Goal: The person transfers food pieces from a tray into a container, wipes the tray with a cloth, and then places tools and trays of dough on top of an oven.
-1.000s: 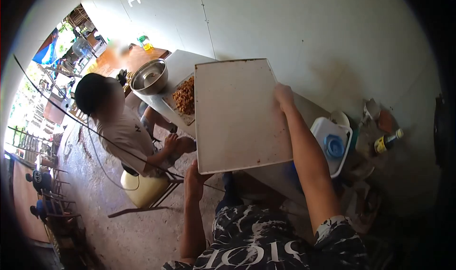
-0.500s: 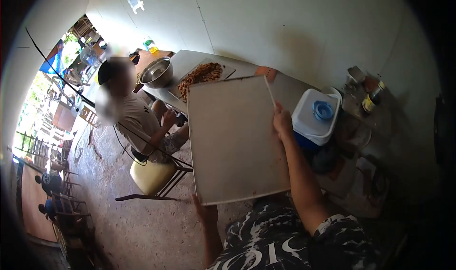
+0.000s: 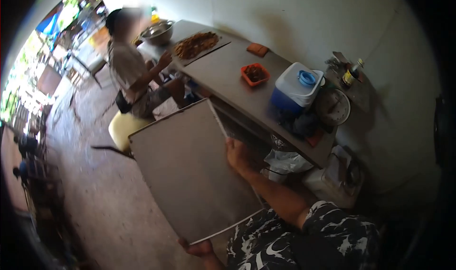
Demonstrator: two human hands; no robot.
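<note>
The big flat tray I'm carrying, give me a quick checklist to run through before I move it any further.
1. Both hands on the tray: ok. The right hand grips its right edge, the left hand its near bottom corner.
2. Tray surface bare: ok, nothing lies on it.
3. Tray level: not ok, it is tilted.
4. Free spot on the steel table: ok, bare metal shows between the tray of food and the orange container.
5. Seated person out of the way: cannot tell, they sit close by the table's far end.
6. Floor under the tray: cannot tell, the tray hides it.
</note>
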